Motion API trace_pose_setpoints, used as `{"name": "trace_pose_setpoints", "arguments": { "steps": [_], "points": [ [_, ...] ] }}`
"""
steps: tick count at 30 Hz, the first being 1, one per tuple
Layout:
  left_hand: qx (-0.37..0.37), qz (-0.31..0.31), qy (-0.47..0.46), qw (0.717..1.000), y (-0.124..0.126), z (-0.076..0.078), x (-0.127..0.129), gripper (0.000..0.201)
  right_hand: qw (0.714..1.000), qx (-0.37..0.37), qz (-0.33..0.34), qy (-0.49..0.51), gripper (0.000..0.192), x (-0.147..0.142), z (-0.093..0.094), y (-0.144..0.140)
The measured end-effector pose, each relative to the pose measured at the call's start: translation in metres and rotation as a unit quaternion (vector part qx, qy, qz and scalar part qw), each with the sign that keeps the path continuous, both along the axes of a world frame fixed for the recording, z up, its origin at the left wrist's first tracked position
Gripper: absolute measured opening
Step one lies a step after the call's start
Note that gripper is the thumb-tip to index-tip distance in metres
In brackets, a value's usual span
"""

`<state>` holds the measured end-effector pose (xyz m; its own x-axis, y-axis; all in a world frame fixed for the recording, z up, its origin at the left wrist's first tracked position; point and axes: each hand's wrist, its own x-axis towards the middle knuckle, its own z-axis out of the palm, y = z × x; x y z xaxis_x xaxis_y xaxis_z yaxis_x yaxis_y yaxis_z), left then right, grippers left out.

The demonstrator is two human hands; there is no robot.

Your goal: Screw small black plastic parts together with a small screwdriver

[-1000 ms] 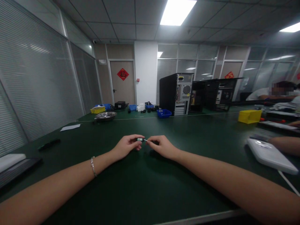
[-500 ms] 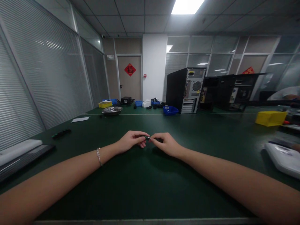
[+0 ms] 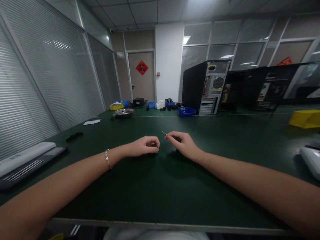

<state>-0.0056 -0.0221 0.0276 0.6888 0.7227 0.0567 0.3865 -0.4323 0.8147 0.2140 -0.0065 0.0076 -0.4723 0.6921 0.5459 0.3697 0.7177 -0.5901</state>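
Between the thumb and forefinger of my right hand (image 3: 183,143) is a thin white stick (image 3: 164,133) that looks like a cotton swab, its tip pointing up and to the left. My left hand (image 3: 145,145), curled low over the green tabletop (image 3: 160,186), pinches a small dark piece (image 3: 157,149). Most of that piece is hidden by the thumb and fingers, so its kind is unclear. A gap separates the two hands, and the stick does not touch the dark piece.
Left are a white-and-black device (image 3: 30,163), a dark tool (image 3: 74,136) and white paper (image 3: 91,122). A metal dish (image 3: 123,113), blue bin (image 3: 186,112) and computer tower (image 3: 200,88) stand farther back. On the right are a yellow bin (image 3: 305,119) and a white object (image 3: 311,160).
My hands have come apart: the stick touched the dark piece before and now points up, away from it. The camera view has tipped down and turned slightly left.
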Motion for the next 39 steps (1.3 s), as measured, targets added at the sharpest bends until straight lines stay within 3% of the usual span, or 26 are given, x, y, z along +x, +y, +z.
{"name": "trace_pose_setpoints", "arguments": {
  "steps": [6, 11, 13, 16, 19, 22, 26, 30, 36, 39],
  "points": [
    [0.106, -0.026, 0.121, 0.987, -0.007, 0.000, 0.006, 0.031, 1.000, 0.010, 0.012, -0.017, 0.027, 0.000, 0.001, -0.001],
    [0.150, -0.021, 0.071, 0.986, -0.002, -0.008, 0.008, 0.025, 0.999, 0.028, 0.030, -0.006, 0.024, -0.001, 0.001, -0.003],
    [0.110, -0.011, 0.044, 0.993, 0.003, -0.010, 0.006, 0.025, 0.999, 0.029, 0.032, -0.010, 0.024, -0.002, 0.001, -0.003],
    [-0.006, 0.024, -0.023, 0.999, 0.009, -0.014, 0.003, 0.033, 0.999, -0.002, 0.043, -0.029, 0.026, -0.002, 0.003, -0.002],
    [-0.078, 0.051, -0.091, 0.991, 0.013, -0.015, 0.000, 0.032, 0.984, -0.089, 0.110, -0.105, 0.034, 0.002, 0.012, 0.000],
    [-0.100, 0.059, -0.123, 0.986, 0.014, -0.014, -0.002, 0.034, 0.953, -0.137, 0.178, -0.204, 0.039, 0.010, 0.024, -0.002],
    [-0.132, 0.056, -0.169, 0.975, 0.015, -0.015, -0.003, 0.036, 0.939, -0.124, 0.202, -0.250, 0.038, 0.016, 0.033, -0.007],
    [-0.159, 0.056, -0.206, 0.964, 0.018, -0.019, -0.004, 0.037, 0.939, -0.087, 0.185, -0.277, 0.029, 0.013, 0.029, -0.012],
    [-0.173, 0.060, -0.216, 0.959, 0.022, -0.021, -0.004, 0.035, 0.953, 0.003, 0.152, -0.261, 0.018, 0.007, 0.023, -0.022],
    [-0.172, 0.065, -0.218, 0.958, 0.022, -0.022, -0.004, 0.036, 0.968, 0.005, 0.118, -0.223, 0.018, 0.006, 0.019, -0.021]
  ]
}}
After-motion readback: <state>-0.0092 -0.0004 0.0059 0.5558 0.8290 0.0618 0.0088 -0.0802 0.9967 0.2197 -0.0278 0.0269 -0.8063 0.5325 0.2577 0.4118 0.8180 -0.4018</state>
